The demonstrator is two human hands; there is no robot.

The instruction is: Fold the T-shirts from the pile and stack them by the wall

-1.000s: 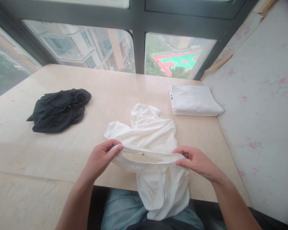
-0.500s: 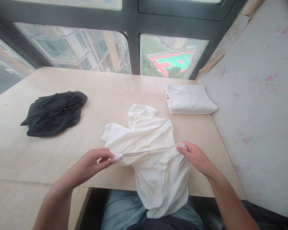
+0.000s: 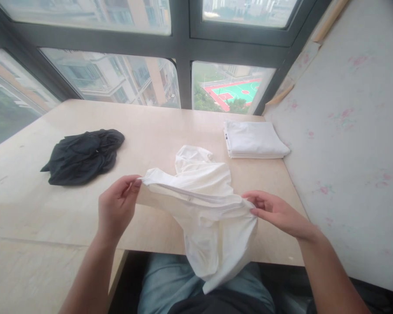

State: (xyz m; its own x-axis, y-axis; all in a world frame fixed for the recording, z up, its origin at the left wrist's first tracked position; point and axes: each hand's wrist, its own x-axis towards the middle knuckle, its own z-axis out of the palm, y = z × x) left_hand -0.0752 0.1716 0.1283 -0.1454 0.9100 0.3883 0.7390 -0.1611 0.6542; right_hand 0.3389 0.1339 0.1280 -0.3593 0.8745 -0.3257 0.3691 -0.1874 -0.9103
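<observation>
**Pale, faintly marbled tabletop (image 3: 157, 131) set against a dark grey window frame (image 3: 184, 46)**

Beyond the glass stand beige and white apartment buildings (image 3: 118, 78) and, lower down to the right, a green sports court with red borders (image 3: 240, 92). Along the right side runs a whitish wall papered with pink flowers (image 3: 347, 174).

At the near edge of the tabletop, a person holds a creamy white, thin cloth garment (image 3: 203, 218) with both bare hands. The left hand (image 3: 119, 203) pinches one end of its long banded edge between thumb and fingers; the right hand (image 3: 270, 207) grips the other end in the same way. Between them the edge is drawn out, slanting slightly down to the right. Beyond it, part of the garment lies rumpled on the tabletop; the nearer part hangs over the front edge, above legs in faded blue denim (image 3: 160, 279).

A crumpled heap of black fabric (image 3: 85, 157) lies well apart, to the left. Towards the back right, near the papered wall, sits a neatly folded, rectangular stack of white cloth (image 3: 253, 137).
</observation>
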